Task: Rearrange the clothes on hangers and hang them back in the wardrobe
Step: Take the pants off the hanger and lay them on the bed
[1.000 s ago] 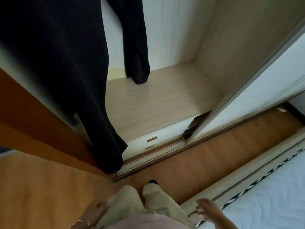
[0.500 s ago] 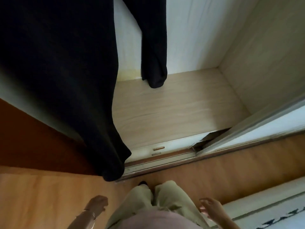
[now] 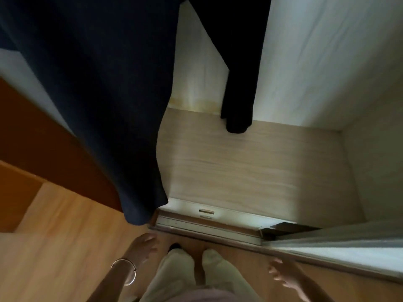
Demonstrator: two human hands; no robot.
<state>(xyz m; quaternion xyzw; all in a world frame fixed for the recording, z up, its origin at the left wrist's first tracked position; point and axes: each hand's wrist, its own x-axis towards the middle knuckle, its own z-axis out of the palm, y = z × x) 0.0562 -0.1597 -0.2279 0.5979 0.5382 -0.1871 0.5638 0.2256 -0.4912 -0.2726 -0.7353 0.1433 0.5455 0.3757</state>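
Garment (image 3: pixel 98 94), dark, hangs at the wardrobe's left front, hem reaching down past the sill. Second dark piece (image 3: pixel 237 83) hangs deeper inside, tip near the wardrobe floor (image 3: pixel 250 166). Left grip (image 3: pixel 141 247) relaxed, holding nothing. Right grip (image 3: pixel 283 275) fingers spread, empty, near the sliding door (image 3: pixel 349 251).

dim, motion blur, wide-angle edge warp

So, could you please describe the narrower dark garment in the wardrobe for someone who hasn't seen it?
Look into the wardrobe, above its wooden shelf. The wide dark garment fills the left foreground; yours is the narrow dark garment against the white back wall, ending near the shelf's rear edge.
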